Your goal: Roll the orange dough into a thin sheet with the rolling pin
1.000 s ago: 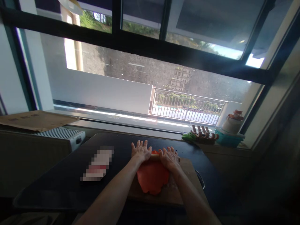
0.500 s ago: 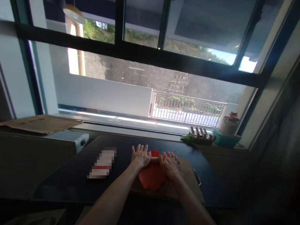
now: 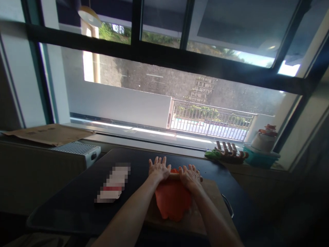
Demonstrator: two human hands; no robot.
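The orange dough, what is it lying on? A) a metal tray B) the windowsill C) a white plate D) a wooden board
D: the flat orange dough lies on a wooden board on the dark table, with both hands pressing a rolling pin at its far edge.

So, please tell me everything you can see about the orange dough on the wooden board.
The orange dough is a flat, rolled-out sheet with an uneven, lobed outline and a smooth matte surface of bright orange. It lies flat on a wooden board that rests on a dark table. At its far edge a wooden rolling pin lies across it; a small bit of dough shows beyond the pin. The left hand and the right hand press open-palmed on the pin, not directly on the dough as far as visible.
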